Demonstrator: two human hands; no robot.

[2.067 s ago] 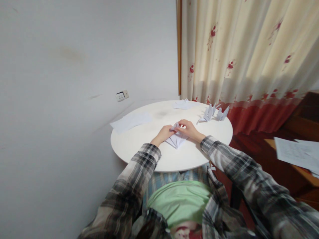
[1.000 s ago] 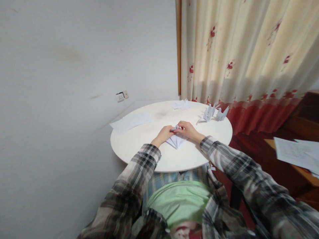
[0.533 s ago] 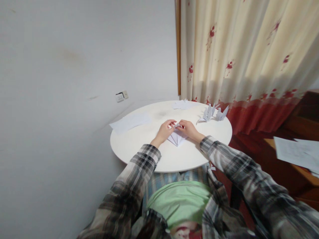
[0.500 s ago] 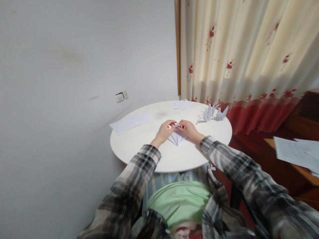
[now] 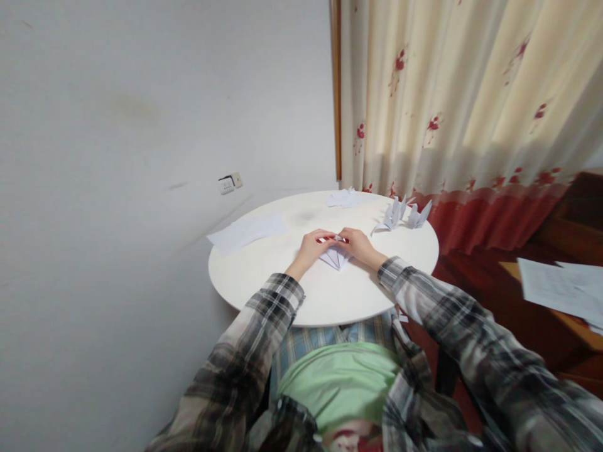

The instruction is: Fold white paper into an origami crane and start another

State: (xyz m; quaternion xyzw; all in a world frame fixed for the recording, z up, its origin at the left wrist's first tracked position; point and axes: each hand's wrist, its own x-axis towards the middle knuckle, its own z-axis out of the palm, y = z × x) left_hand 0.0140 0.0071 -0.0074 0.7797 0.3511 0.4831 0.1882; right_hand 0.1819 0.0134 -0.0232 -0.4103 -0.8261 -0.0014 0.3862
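Nearest, at the bottom edge: green shirt (image 5: 339,383) and plaid sleeves (image 5: 271,314), both cut off by the frame. Lap and seat not in view.

Past the sleeves, on the near half of the round white table (image 5: 325,311): folded paper (image 5: 333,258), lying flat on the top, pointed end toward the body. Left hand (image 5: 309,247) and right hand (image 5: 360,245) meeting over its far end, fingertips of both closed on the small upper tip, palms low against the tabletop. Judged roughly midway: narrow kite-like shape with several creases already in, but no wings, neck or tail opened out yet. Exact fold under the fingers hidden, and too small for telling one flap from another.

Farther right, well apart from the hands: paper cranes (image 5: 393,215), two of them, upright and side by side, apparently finished. Farther left: flat sheet (image 5: 247,230), unfolded, untouched. At the far rim: small heap of white paper (image 5: 343,198), hard to make out. Whole sheets or offcuts, cannot tell.

Beyond the table: wall socket (image 5: 230,182) on the bare wall, then the flowered curtain (image 5: 447,113). Off to the right, on a brown desk and cut by the frame edge: printed papers (image 5: 558,290), text unreadable.
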